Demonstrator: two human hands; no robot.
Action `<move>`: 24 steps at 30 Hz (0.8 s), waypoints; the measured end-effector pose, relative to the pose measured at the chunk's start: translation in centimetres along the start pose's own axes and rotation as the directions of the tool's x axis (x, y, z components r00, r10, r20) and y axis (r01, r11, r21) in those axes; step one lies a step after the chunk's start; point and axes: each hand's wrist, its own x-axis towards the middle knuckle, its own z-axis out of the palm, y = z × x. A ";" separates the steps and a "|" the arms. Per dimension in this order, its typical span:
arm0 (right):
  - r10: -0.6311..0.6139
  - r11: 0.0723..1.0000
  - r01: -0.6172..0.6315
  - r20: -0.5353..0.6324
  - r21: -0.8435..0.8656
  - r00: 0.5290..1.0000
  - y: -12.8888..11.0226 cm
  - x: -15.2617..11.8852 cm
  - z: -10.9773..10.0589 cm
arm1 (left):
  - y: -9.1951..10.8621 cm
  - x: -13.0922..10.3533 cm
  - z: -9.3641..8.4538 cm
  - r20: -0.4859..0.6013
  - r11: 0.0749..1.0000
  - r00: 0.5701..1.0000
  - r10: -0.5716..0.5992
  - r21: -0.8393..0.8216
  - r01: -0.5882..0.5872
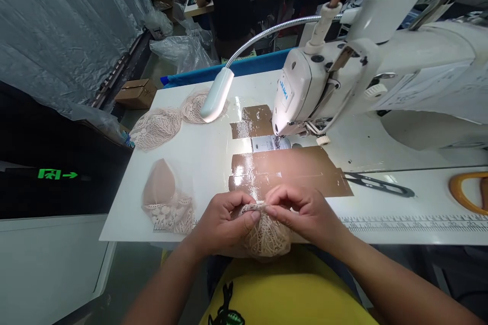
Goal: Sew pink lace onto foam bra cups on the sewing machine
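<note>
Between my two hands is a beige lace bra cup (269,236), at the front edge of the sewing table. My left hand (226,218) pinches its upper edge between thumb and fingers. Just to the right, my right hand (301,210) pinches the same edge, the fingertips of both hands close together. The lower part of the cup hangs toward my lap. To the left on the table lies another bra cup (160,185), smooth at the top with lace below. Farther back rest two joined lace cups (158,127), partly behind the lamp head.
A white sewing machine (301,86) stands at the right, its needle area above brown tape (282,167). A lamp (218,95) on a bendy neck leans over the table. Thread snips (379,184), an orange-handled tool (468,190) and a ruler strip (412,223) lie right. A person (232,0) sits beyond.
</note>
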 end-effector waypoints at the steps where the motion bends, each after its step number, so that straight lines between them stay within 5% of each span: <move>1: 0.022 1.000 -0.022 -0.002 0.020 1.000 0.1 0.0 -0.3 | -0.1 0.1 0.1 0.002 1.000 1.000 0.000 -0.011 0.000; 6: 0.067 0.997 -0.064 0.102 -0.032 0.993 0.0 0.0 -1.0 | -0.1 0.8 0.7 0.014 1.000 1.000 0.009 0.019 -0.009; 13: 0.044 0.997 -0.041 0.049 -0.062 0.998 -1.0 -0.6 -1.9 | 0.7 1.6 0.9 0.130 0.990 0.991 0.032 -0.138 -0.014; 17: 0.061 0.998 -0.062 0.074 0.014 0.995 -1.1 -0.6 -2.0 | 0.1 2.4 1.8 0.061 0.991 0.997 0.051 -0.126 -0.043; 21: 0.122 0.979 -0.138 0.112 0.149 0.986 -0.3 0.1 -2.0 | -0.8 3.4 2.9 -0.028 0.906 0.992 -0.121 -0.412 0.099; 24: 0.138 0.984 -0.142 0.042 0.104 0.990 0.4 0.5 -3.1 | -0.3 3.5 1.6 -0.136 0.824 0.965 -0.223 -0.555 0.112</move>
